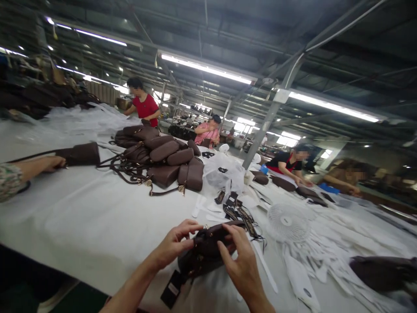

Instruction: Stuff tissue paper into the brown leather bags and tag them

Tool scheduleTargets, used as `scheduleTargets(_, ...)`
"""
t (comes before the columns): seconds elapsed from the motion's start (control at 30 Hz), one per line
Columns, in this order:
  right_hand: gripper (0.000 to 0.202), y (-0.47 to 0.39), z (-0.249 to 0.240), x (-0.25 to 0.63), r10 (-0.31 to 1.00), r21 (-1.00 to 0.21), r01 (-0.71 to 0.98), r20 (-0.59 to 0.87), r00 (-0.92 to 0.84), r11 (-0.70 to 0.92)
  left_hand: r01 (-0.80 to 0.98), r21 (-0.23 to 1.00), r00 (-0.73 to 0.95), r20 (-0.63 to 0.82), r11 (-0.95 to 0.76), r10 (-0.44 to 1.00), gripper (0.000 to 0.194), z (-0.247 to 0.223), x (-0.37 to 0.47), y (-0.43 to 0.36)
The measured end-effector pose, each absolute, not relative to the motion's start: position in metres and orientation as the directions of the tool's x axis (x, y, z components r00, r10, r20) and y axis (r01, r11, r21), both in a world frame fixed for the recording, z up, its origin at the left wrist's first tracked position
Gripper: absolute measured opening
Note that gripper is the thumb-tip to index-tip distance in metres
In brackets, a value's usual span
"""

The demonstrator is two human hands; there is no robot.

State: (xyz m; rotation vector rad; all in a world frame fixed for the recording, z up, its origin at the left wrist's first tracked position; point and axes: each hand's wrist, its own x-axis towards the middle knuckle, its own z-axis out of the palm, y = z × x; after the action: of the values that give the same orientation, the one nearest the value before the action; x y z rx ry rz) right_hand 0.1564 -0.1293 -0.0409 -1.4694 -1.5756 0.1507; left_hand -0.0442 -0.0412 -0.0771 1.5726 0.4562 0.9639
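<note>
A dark brown handbag (pixel 211 245) sits on the white-covered table just in front of me, its metal fittings facing up. From its near left corner a black hang tag (pixel 171 289) dangles onto the cloth. My left hand (pixel 177 241) grips the bag's left end, thumb and fingers on its edge. On the other side, my right hand (pixel 241 254) holds the right part, fingers over the upper edge and thumb along the near side. The undersides of both hands' grips are hidden.
A pile of brown handbags (pixel 164 156) lies beyond, left of centre. Black tags with cords (pixel 241 213) lie past my bag. A white fan (pixel 288 221) stands to the right among white strips. At left, another person's hand (pixel 54 164) touches a bag; several people work around the table.
</note>
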Motion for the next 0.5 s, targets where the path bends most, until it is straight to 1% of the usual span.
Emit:
scheduleTargets(0.1,0.031,-0.13,-0.036,0.147,0.875,-0.706,0.676,0.444,0.194,0.208,-0.273,0.94,0.645,0.338,-0.207,0.685,0.044,-0.086,-0.042,-0.037)
scheduleTargets(0.2,0.038,-0.127,-0.033,0.145,0.923,-0.764,0.636,0.314,0.222,0.107,-0.36,0.925,0.666,0.345,-0.119,0.661,0.048,-0.098,-0.036,-0.035)
scheduleTargets(0.3,0.052,-0.122,-0.023,0.143,0.968,-0.817,0.572,0.192,0.164,0.066,-0.455,0.89,0.668,0.362,-0.028,0.65,0.047,-0.102,-0.028,-0.036)
scheduleTargets(0.37,0.064,-0.116,-0.014,0.142,0.986,-0.866,0.496,0.125,0.107,0.056,-0.51,0.86,0.669,0.389,0.01,0.633,0.046,-0.098,-0.024,-0.038)
scheduleTargets(0.43,0.075,-0.109,-0.006,0.142,0.997,-0.923,0.383,0.06,0.053,0.036,-0.545,0.839,0.66,0.422,0.009,0.622,0.045,-0.094,-0.022,-0.04)
scheduleTargets(0.5,0.079,-0.102,-0.001,0.144,1.0,-0.958,0.285,0.015,0.003,0.014,-0.557,0.83,0.649,0.451,-0.021,0.613,0.047,-0.09,-0.021,-0.04)
